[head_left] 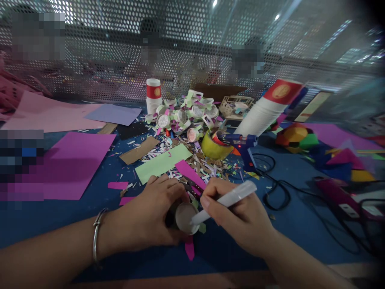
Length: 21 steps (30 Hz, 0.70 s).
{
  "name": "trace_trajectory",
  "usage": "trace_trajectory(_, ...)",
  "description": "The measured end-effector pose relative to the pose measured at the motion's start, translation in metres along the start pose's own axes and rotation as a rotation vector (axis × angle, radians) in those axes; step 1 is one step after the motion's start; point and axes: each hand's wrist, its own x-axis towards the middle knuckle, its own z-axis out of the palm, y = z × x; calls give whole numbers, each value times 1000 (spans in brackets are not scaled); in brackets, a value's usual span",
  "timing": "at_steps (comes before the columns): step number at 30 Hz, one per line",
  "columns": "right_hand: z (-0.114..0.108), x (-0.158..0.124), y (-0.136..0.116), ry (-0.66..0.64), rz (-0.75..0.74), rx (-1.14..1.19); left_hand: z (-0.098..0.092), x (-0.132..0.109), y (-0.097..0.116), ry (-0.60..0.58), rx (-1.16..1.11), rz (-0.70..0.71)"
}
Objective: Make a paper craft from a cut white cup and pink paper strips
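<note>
My left hand [150,212] is closed round a small round piece with a pale disc face [187,218], holding it low in the middle of the view. Magenta and green paper bits stick out beside this piece. In my right hand [237,216] is a white pen [225,202], gripped between thumb and fingers, its tip at the disc's face. Just beyond my hands, a magenta paper strip [190,174] and a light green strip [164,162] lie among paper scraps.
A blue glue gun [245,148] with a looping black cord leans against a yellow bowl [215,146]. Behind are a pile of paper-decorated discs [183,116] and cup stacks [153,96] [267,106]. Magenta sheets [72,164] lie left; a purple power strip [337,196] lies right.
</note>
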Motion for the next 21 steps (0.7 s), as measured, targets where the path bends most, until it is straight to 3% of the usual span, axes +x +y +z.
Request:
trace_trajectory(12, -14, 8, -8, 53, 0, -29, 3, 1, -2, 9, 98, 10)
trace_trajectory(16, -11, 4, -2, 132, -26, -100, 2, 2, -3, -5, 111, 0)
trace_trajectory(21, -6, -2, 3, 141, -61, -169, 1, 1, -3, 3, 105, 15)
